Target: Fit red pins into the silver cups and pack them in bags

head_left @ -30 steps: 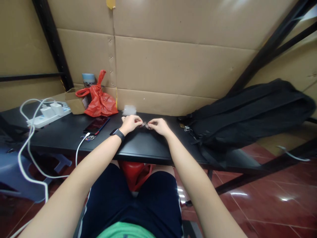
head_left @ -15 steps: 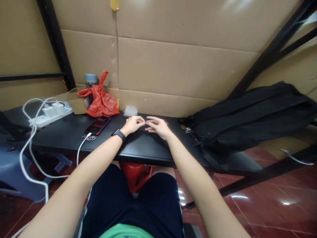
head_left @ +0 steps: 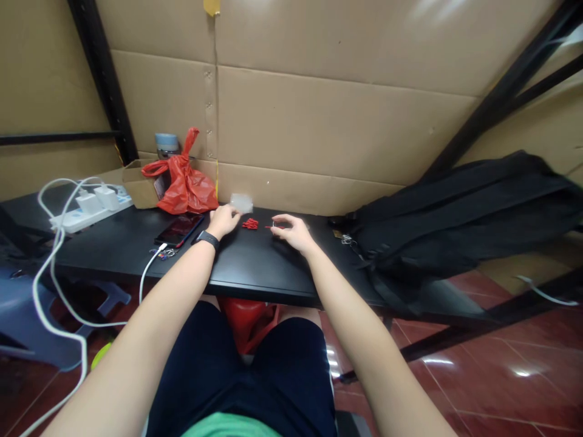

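My left hand [head_left: 224,219], with a black watch on the wrist, reaches out to a small clear plastic bag or box [head_left: 241,203] by the cardboard wall, and its fingertips touch it. A little heap of small red pieces [head_left: 249,224] lies on the black table [head_left: 255,267] between my hands. My right hand [head_left: 291,231] rests on the table to the right of the heap, fingers pinched on a tiny red and metal piece [head_left: 274,226] that I cannot make out.
A phone [head_left: 178,229] on a white cable lies at the left, with a red plastic bag [head_left: 184,182], a cardboard box [head_left: 138,184] and a white power strip [head_left: 86,209] behind. A black backpack [head_left: 455,212] fills the table's right end. Cardboard wall behind.
My hands have come apart. The left hand moved left and back to the clear bag. The red pieces now show on the table between the hands.
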A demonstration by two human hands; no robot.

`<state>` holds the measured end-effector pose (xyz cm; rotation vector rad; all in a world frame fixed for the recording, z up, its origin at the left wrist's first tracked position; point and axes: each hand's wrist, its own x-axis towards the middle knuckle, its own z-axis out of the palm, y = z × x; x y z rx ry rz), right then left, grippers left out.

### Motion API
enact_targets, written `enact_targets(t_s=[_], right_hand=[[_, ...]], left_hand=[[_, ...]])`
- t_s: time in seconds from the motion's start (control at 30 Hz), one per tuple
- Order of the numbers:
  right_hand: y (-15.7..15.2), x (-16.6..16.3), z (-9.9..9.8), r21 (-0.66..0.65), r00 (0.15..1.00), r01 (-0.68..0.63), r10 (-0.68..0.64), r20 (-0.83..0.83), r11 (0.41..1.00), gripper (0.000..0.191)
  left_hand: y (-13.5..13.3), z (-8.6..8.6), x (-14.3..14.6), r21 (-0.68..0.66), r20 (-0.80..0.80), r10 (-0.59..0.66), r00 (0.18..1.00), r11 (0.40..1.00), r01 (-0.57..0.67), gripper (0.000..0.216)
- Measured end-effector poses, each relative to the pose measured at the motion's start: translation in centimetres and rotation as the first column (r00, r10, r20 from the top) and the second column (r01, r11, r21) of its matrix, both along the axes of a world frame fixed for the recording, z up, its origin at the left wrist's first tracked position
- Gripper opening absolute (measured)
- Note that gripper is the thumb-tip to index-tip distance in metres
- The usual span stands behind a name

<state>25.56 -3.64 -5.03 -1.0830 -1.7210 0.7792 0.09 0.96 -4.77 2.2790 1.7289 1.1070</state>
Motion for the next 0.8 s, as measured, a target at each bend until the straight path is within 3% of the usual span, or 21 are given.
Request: enact_targets(t_s=[0.13,0.27,0.47,0.6,0.8], right_hand=[[0.8,0.7,-0.5,0.15,0.983,0.092,-0.114,0.144,0.984,0.036],[1.3,1.2,-0.8,0.187,0.969,0.123,-0.159,0.191,0.975,0.033],[1.6,1.4,-0.8,0.204,0.969,0.131,-0.169,0.18,0.97,0.033],[1.7,1.5,-0.6,0.229,0.971,0.146,-0.184,0.155,0.963,0.033],[1.5,1.8,-0.1,0.226,0.975,0.164,-0.192,0.11,0.96,0.033]], left_hand=[[1.5,-1.1,-2.0,-0.041,-0.228,0.052,0.972,0.997,-0.063,0.026],[2.1,-1.5,-1.7,-0.06,-0.284,0.047,0.958,0.996,-0.066,0.033],[1.1,-0.4,-1.2,-0.017,-0.268,0.043,0.963,0.999,-0.049,0.032],[-0.1,1.1,-1.2,0.129,-0.17,0.044,0.984,0.991,-0.022,0.025],[-2.2,2.9,0.8,0.262,-0.058,-0.141,0.988,0.953,0.152,0.032]])
